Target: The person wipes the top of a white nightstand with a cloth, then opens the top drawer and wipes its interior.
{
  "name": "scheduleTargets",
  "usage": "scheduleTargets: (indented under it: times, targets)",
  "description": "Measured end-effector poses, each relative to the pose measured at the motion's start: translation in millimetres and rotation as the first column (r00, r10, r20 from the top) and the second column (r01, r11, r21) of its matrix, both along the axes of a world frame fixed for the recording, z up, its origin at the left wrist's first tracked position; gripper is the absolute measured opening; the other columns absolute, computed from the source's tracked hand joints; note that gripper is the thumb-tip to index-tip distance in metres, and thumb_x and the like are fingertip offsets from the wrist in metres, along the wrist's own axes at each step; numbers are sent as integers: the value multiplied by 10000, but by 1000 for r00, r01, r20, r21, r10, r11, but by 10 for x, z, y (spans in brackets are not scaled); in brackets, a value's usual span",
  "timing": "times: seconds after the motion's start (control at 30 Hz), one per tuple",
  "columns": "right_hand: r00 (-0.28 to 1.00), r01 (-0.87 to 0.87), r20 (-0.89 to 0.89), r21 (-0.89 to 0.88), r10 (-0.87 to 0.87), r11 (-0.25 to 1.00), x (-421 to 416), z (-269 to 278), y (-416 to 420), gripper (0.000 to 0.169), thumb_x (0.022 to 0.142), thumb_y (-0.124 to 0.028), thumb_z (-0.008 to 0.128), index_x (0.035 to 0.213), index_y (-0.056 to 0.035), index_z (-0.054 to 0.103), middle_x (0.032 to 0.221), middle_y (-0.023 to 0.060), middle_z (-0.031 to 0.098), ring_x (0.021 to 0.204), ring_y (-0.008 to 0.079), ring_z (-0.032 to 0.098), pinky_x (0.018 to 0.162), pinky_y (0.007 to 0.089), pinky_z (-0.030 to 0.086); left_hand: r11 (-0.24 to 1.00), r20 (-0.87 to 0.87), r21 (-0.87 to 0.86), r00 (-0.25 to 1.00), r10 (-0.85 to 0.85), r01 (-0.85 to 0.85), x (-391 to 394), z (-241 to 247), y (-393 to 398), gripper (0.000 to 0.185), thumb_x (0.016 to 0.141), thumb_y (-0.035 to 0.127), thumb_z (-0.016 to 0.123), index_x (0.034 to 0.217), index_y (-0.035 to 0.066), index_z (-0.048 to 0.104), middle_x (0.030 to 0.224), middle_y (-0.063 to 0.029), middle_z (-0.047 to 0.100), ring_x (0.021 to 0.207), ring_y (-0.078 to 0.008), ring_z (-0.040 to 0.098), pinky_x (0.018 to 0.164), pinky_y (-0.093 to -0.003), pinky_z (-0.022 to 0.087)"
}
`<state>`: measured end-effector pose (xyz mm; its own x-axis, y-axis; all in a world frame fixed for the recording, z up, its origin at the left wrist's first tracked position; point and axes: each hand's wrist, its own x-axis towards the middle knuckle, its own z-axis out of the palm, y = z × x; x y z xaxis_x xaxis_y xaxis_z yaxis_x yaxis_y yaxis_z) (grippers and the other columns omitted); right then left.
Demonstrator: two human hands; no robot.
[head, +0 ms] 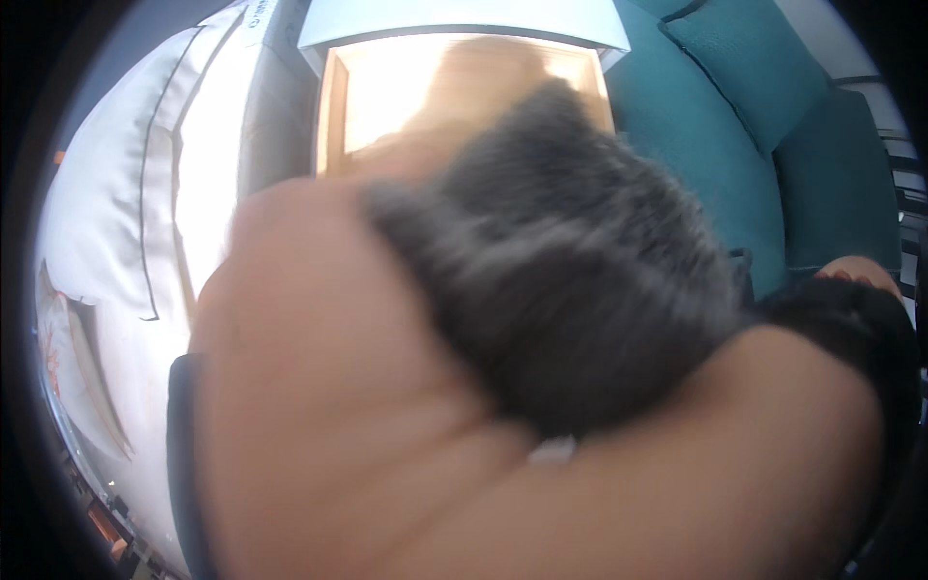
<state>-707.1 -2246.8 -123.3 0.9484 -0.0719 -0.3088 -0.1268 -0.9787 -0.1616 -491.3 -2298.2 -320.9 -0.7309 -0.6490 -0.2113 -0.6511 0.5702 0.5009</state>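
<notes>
A dark grey furry thing (573, 275) fills the middle of the view, close to the camera. It has two pointed tips like a cat's ears, but blur leaves unclear whether it is a cat or a soft furry item. Bare skin, seemingly of my left hand (312, 312) and my right hand (783, 435), borders it at left and lower right. Their fingers cannot be made out. A small pale glint, perhaps a ring (554, 449), shows between them. Behind the fur stands a pulled-out wooden drawer (332, 116), partly hidden, with sunlight and a shadow inside.
The drawer belongs to a white cabinet (464, 14). A teal sofa (674, 138) lies to the right, a white cushion (109, 188) on a pale seat or bed to the left. Dark cloth (870, 341) and a bare foot (863, 270) with red nails appear at the right edge.
</notes>
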Motion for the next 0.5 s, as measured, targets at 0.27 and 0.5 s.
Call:
scheduleTargets:
  times: [0.27, 0.5]
  targets:
    - [999, 33, -29, 40, -32, 999, -138, 200, 62, 101, 703, -81, 582, 793, -56, 620, 706, 136, 612, 693, 275, 615, 609, 338, 483, 1000, 144, -8, 990, -13, 14, -152, 250, 83, 199, 728, 169, 643, 822, -6, 638, 841, -140, 626, 837, -278, 587, 767, -337, 463]
    - [998, 21, -64, 87, -16, 996, -22, 244, 25, 134, 711, -78, 569, 835, -46, 609, 713, 149, 603, 692, 282, 608, 612, 339, 480, 1000, 230, 5, 973, -9, 8, -279, 316, 167, 204, 749, 173, 613, 819, -18, 627, 835, -134, 625, 822, -280, 584, 770, -331, 461]
